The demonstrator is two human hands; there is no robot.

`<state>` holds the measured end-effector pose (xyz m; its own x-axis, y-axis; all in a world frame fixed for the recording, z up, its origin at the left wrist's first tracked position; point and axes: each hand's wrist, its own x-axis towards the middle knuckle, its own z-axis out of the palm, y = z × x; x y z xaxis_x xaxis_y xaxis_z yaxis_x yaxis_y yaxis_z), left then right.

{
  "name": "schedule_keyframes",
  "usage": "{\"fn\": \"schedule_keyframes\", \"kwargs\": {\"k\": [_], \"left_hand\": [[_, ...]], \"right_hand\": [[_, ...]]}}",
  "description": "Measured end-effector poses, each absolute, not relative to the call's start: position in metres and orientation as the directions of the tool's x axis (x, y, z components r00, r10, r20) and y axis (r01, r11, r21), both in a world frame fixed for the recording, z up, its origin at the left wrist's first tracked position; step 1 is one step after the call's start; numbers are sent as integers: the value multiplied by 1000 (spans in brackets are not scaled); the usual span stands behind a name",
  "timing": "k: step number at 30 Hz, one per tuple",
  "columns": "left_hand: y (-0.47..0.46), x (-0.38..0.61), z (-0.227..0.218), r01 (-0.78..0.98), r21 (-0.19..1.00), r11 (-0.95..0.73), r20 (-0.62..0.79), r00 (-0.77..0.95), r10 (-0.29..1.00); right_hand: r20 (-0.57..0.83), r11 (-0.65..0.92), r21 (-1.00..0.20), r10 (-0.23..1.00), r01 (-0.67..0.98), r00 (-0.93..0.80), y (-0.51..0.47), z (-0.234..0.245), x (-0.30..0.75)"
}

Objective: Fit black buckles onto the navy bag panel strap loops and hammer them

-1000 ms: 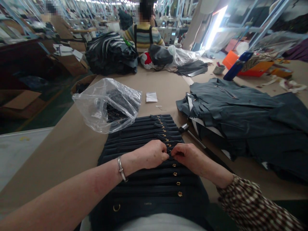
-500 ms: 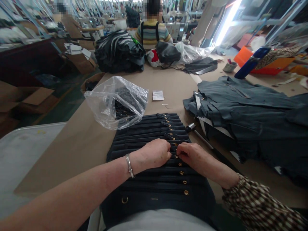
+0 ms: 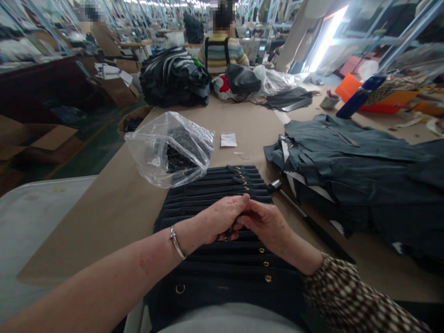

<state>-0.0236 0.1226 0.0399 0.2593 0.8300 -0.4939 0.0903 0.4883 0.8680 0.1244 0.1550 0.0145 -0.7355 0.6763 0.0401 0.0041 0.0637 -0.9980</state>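
Note:
A stack of black leather straps (image 3: 215,194) with small gold studs lies in overlapping rows on the brown table (image 3: 114,208) in front of me. My left hand (image 3: 220,217), with a silver bangle on the wrist, and my right hand (image 3: 265,224) meet over the middle rows. Both hands have their fingers closed together on a strap, pinching it near its gold fitting. The part they hold is mostly hidden under the fingers.
A clear plastic bag (image 3: 171,148) with dark pieces sits just beyond the straps. Dark grey garment pieces (image 3: 350,162) pile up at the right, a metal-tipped tool (image 3: 277,187) beside them. A person in a striped top (image 3: 222,51) sits at the far end.
My hands have drawn closer and lifted slightly, the left thumb now over the right fingers. The view shifted a little to the left.

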Motion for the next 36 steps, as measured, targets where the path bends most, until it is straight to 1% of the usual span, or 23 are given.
{"fn": "schedule_keyframes", "kwargs": {"k": [3,7,10,13,15,17,19,21,23,25,28,30,32,34,36], "left_hand": [[122,-26,38,41,842,538,-527,272,805],[122,-28,39,30,819,574,-556,293,778],[120,-22,42,83,830,551,-551,270,789],[119,-14,43,169,846,505,-533,248,809],[119,-10,43,229,860,457,-506,253,825],[120,-10,43,295,868,400,-472,238,849],[122,-10,43,359,864,352,-441,203,875],[124,-11,42,414,857,307,-405,172,898],[126,-10,41,451,855,256,-375,197,906],[127,-9,39,480,855,196,-351,258,900],[128,-6,36,537,834,122,-333,315,889],[129,-5,36,607,789,98,-343,303,889],[129,-4,35,674,735,83,-366,291,884],[127,-3,34,718,693,63,-380,289,879],[126,-2,32,742,669,41,-373,287,882]], "right_hand": [[-12,-46,-999,701,-28,-713,159,15,129],[-123,-161,-987,808,-14,-577,167,18,140],[-132,-202,-976,843,-80,-522,168,19,142],[-130,-257,-941,876,-220,-465,167,22,141],[-136,-280,-928,870,-246,-474,166,25,144],[-124,-227,-963,852,-145,-508,168,26,152],[-97,-93,-995,839,34,-536,170,24,163],[-80,56,-975,812,215,-577,170,20,173],[-93,157,-932,769,328,-632,167,17,179],[-132,177,-913,725,367,-676,162,16,181],[-187,144,-910,695,388,-695,158,17,182],[-183,208,-871,703,445,-687,157,15,185],[-151,319,-801,711,506,-687,158,11,189],[-112,401,-747,710,530,-695,157,5,193],[-79,438,-730,709,525,-701,156,-1,195]]}}
